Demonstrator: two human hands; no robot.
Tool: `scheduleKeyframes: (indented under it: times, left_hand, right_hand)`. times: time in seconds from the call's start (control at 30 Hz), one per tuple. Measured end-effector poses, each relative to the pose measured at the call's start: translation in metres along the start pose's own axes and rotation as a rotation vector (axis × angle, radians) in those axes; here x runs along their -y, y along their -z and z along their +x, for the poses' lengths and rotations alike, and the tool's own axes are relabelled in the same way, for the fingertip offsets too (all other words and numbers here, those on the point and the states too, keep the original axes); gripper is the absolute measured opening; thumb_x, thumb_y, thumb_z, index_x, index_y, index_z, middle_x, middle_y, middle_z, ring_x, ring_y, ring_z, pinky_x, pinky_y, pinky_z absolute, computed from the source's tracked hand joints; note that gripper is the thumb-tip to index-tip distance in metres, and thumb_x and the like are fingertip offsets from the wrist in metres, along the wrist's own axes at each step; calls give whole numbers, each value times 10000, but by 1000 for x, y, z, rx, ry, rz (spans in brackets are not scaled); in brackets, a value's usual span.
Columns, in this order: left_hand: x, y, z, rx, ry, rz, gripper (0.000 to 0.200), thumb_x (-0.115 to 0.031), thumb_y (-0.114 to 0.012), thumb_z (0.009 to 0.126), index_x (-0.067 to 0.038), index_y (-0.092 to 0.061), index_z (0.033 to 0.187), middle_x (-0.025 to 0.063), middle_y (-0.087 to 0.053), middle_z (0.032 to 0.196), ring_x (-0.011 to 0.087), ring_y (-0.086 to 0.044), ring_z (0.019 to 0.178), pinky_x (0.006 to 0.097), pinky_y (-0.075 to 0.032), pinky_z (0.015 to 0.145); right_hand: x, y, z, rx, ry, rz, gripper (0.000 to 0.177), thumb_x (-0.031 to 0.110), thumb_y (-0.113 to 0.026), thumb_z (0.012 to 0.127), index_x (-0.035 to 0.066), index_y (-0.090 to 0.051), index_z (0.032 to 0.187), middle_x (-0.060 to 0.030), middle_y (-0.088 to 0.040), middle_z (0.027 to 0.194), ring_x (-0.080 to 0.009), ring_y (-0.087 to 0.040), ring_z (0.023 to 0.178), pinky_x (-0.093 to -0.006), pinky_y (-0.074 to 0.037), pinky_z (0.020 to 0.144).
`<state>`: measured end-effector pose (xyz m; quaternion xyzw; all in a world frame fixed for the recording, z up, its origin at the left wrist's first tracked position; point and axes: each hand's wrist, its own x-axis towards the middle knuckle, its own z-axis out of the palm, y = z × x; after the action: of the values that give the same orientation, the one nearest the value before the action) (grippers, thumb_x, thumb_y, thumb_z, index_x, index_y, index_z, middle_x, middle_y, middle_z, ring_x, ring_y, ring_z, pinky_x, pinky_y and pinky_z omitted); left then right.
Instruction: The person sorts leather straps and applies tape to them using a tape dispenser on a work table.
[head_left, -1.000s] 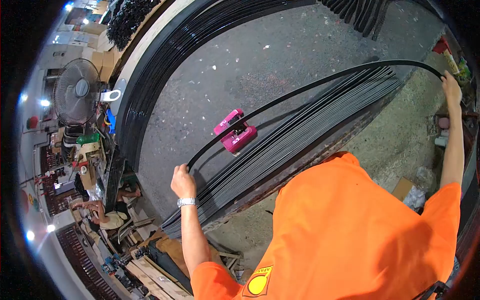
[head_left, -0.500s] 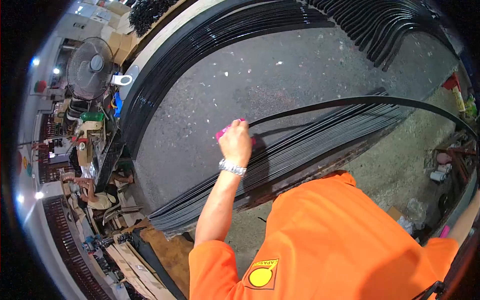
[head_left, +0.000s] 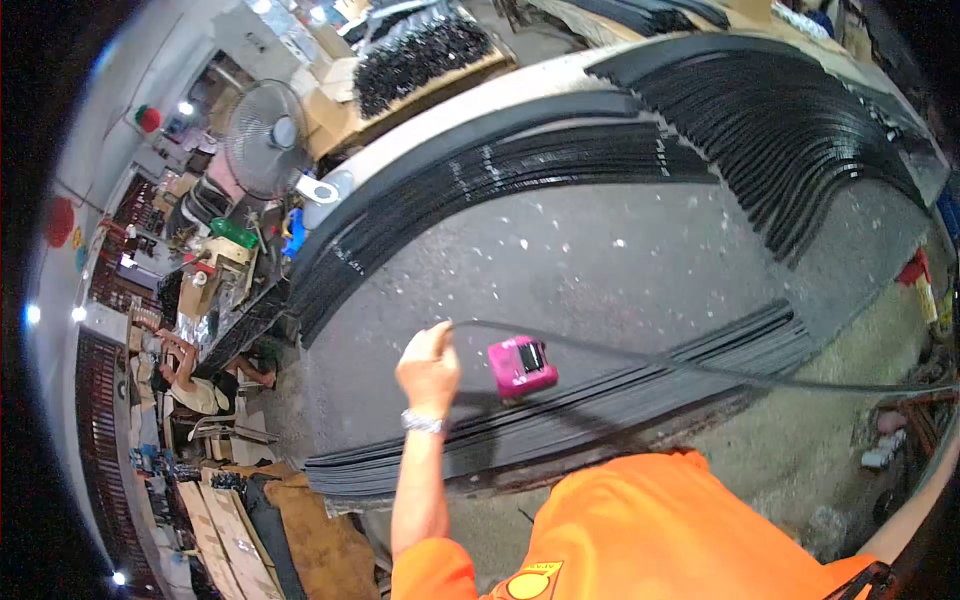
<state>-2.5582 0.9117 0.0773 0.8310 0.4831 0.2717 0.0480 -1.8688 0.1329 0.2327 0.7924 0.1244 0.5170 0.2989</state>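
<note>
My left hand (head_left: 428, 370), with a metal-banded watch on the wrist, is closed on the near end of a long, thin black strip (head_left: 640, 357). The strip runs above the table to the right edge of the view. To the right of this hand, a pink box-shaped device (head_left: 520, 368) with a dark window in its top rests on the table beside a bundle of flat black strips (head_left: 600, 400). Only the forearm (head_left: 915, 505) of my right arm shows at the right edge; the hand itself lies outside the picture.
Curved black strips (head_left: 480, 165) lie along the far side of the dark table (head_left: 560, 240), with wavy ones (head_left: 800, 150) at far right. A fan (head_left: 268, 140) stands beyond its left end. At left sits another person (head_left: 200, 385). Cardboard (head_left: 235, 540) lies lower left.
My left hand has let go of the pink device and moved left, now gripping the strip's end. The strip has lowered and straightened at right. The camera view has shifted.
</note>
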Motion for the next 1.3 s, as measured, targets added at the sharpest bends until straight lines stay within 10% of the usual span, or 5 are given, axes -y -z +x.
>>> scheduleKeyframes:
  times: [0.2,0.47,0.63,0.73,1.3]
  left_hand:
    - [184,107,19,-318,523,-544,263,-84,-652,937,-3,-718,1179,106,-736,1002,191,-704,876,330,-580,748]
    - [409,120,-64,-897,1029,-1420,281,57,-589,958,83,-487,1219,169,-620,1083,265,-639,923,447,-630,860]
    - [482,68,-146,-884,1200,-1688,540,-93,-477,1051,0,-292,1550,200,-282,1618,289,-365,1464,429,-439,1165]
    - [485,61,-164,-896,1393,-1505,329,-21,-500,1017,85,-465,1326,174,-565,1359,336,-585,1212,474,-546,1043]
    - [371,66,-61,272,384,217,675,-170,-772,745,-108,-523,1370,147,-533,1365,350,-529,1263,542,-400,1037]
  right_hand:
    - [266,39,74,271,-272,1011,460,329,-525,1028,68,-574,1404,-108,-668,1268,-246,-620,1209,-374,-496,973]
    - [593,299,122,860,-780,2639,305,113,-702,905,29,-608,1182,-68,-670,943,-177,-676,820,-311,-584,679]
    - [693,351,31,1229,-1056,2552,132,57,-630,918,53,-599,1045,-92,-666,917,-219,-690,819,-401,-618,693]
    - [687,367,-7,1371,-1233,2339,120,61,-620,912,42,-601,1029,-112,-659,949,-262,-686,824,-475,-616,744]
    - [637,412,31,551,576,1051,519,139,-757,766,127,-574,1252,-125,-638,1156,-302,-581,1183,-509,-410,996]
